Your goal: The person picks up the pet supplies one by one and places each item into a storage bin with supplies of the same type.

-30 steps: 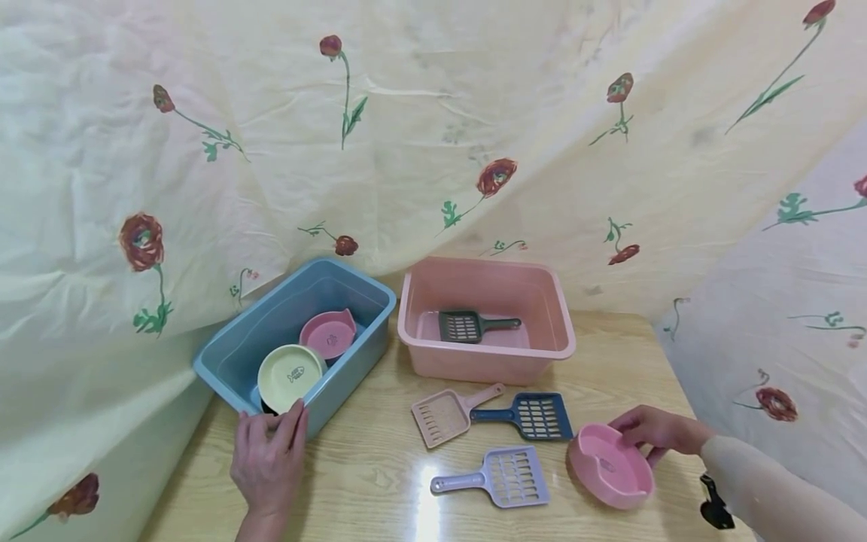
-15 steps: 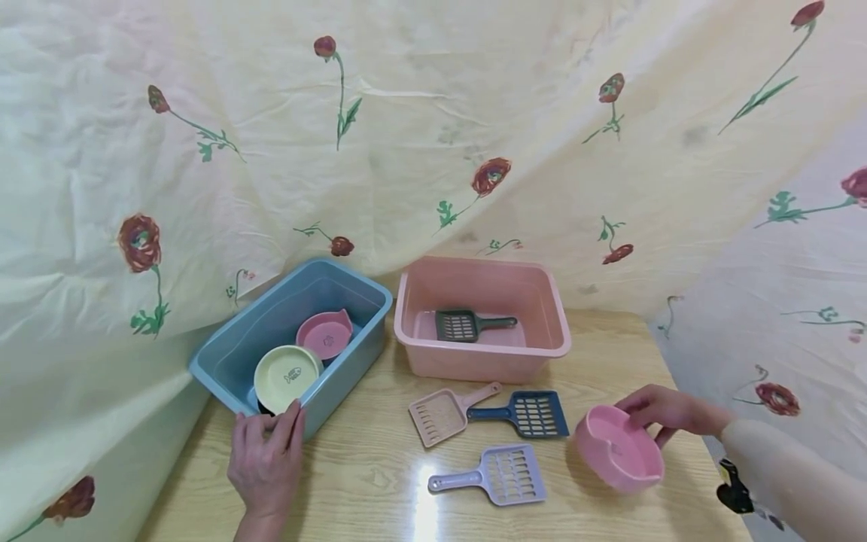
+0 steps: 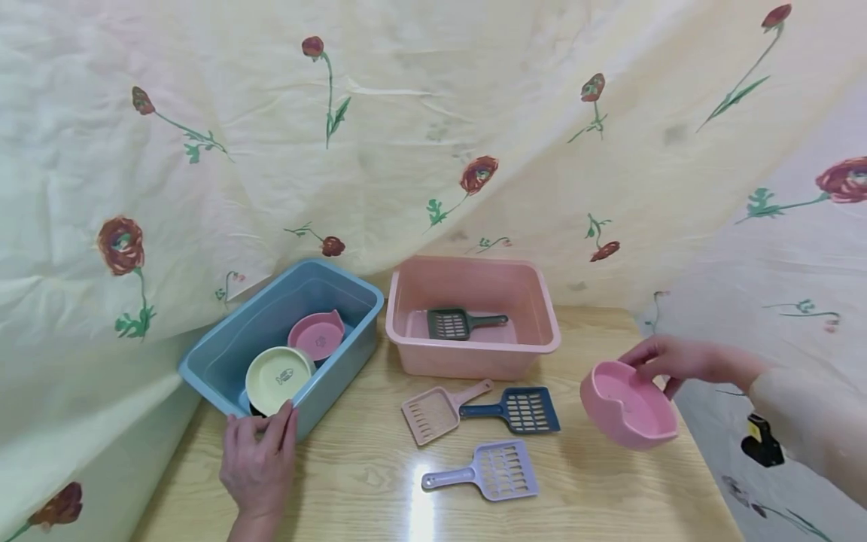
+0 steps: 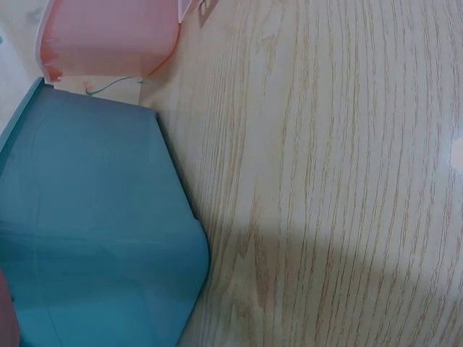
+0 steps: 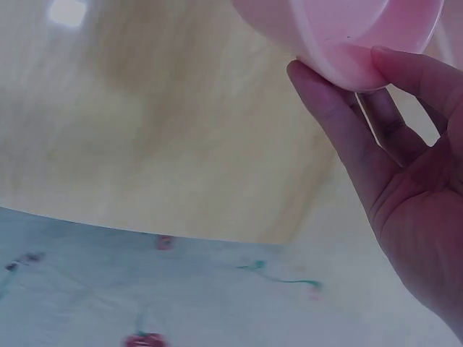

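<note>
While pinching the pink bowl [image 3: 626,412] with right grip [image 3: 667,363], partly hiding it, rests left grip [image 3: 257,463] on blue bin [image 3: 343,379]; cannot tell if clasping.

You stand at a screened-off tabletop set-up, its room type unclear: flowered cloth [image 3: 400,165] hangs around the wood-grain tabletop's [image 3: 345,474] back and side edges.

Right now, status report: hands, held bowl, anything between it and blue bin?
Left hand on rim of blue bin. Right hand holding pink bowl, tilted, above table. Three scoops between.
</note>
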The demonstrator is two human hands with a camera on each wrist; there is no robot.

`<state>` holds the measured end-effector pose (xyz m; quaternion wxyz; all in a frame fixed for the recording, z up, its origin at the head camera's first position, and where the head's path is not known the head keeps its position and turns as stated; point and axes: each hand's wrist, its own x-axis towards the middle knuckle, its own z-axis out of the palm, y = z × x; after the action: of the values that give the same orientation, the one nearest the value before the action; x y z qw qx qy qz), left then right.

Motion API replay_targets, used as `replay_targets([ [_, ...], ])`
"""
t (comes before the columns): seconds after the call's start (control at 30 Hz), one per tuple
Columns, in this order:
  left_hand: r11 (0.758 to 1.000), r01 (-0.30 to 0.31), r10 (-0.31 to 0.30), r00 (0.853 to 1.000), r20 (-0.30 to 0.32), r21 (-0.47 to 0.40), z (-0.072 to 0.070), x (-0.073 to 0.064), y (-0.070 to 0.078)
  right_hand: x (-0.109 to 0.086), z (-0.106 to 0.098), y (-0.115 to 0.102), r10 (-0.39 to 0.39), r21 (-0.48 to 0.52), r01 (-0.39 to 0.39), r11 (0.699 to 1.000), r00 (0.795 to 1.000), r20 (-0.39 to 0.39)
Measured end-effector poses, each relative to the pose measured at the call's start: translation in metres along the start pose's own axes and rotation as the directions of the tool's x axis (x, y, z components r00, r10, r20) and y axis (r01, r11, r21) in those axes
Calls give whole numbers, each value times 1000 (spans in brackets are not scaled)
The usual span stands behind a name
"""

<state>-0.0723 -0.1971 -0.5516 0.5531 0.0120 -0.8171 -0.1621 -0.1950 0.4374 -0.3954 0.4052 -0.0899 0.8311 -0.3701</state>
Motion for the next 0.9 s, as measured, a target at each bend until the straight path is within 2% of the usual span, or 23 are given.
replay_targets([
  [0.23, 1000, 0, 0, 1000, 11, -2, -2, 1, -1, 16, -17, -69, -51, -85, 49, 995, 999, -17],
  [0.43, 1000, -6, 6, 1000, 17, -9, -1, 1, -1, 44, -20, -136, -111, -190, 111, 975, 994, 11],
  [0.67, 1000, -2, 2, 999, 40, 3, -2, 4, -3, 104, -3, -220, -189, -296, 202, 934, 979, 72],
  [0.77, 1000, -1, 0, 999, 50, 7, -3, 5, -3, 134, 12, -258, -188, -323, 210, 923, 977, 99],
  [0.9, 1000, -9, 9, 999, 47, 4, -4, 5, 0, 168, 38, -302, -205, -378, 243, 893, 969, 140],
])
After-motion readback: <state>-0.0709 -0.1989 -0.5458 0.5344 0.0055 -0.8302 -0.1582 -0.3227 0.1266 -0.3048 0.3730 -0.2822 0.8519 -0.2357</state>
